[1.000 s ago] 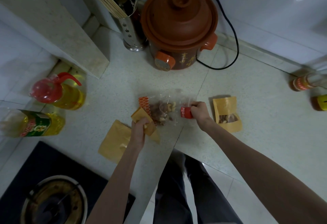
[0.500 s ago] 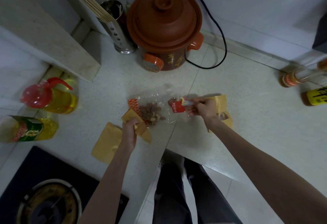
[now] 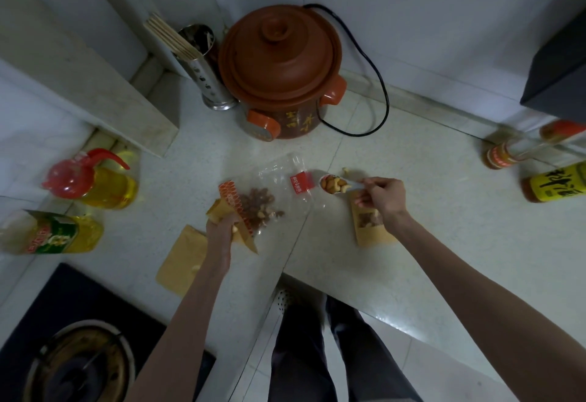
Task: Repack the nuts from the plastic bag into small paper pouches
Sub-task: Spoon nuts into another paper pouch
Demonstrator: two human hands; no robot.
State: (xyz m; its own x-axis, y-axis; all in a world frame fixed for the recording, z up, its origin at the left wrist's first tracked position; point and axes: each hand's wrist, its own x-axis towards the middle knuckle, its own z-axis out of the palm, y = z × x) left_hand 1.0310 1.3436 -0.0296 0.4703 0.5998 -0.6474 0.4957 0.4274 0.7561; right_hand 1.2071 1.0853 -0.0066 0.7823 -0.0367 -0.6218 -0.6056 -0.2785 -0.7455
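Note:
A clear plastic bag (image 3: 276, 179) with a red label lies on the counter, a heap of nuts (image 3: 258, 206) in its left end. My right hand (image 3: 382, 197) holds a white spoon (image 3: 336, 185) heaped with cashews, just right of the bag's mouth. One loose nut (image 3: 345, 170) lies behind the spoon. Under that hand lies a paper pouch (image 3: 371, 227) with nuts showing through its window. My left hand (image 3: 220, 232) grips another brown paper pouch (image 3: 222, 214) beside the bag's left end. A flat empty pouch (image 3: 182, 260) lies under my left forearm.
A brown clay cooker (image 3: 280, 71) with a black cord stands behind the bag, a steel chopstick holder (image 3: 206, 75) to its left. Oil bottles (image 3: 95, 179) sit at the left, sauce bottles (image 3: 551, 184) at the right. A gas stove (image 3: 79, 360) is at the lower left. The counter edge (image 3: 285, 271) runs close in front.
My right hand drew the spoon out of the bag's mouth and to the right, now loaded with cashews. The left hand kept its grip on the pouch.

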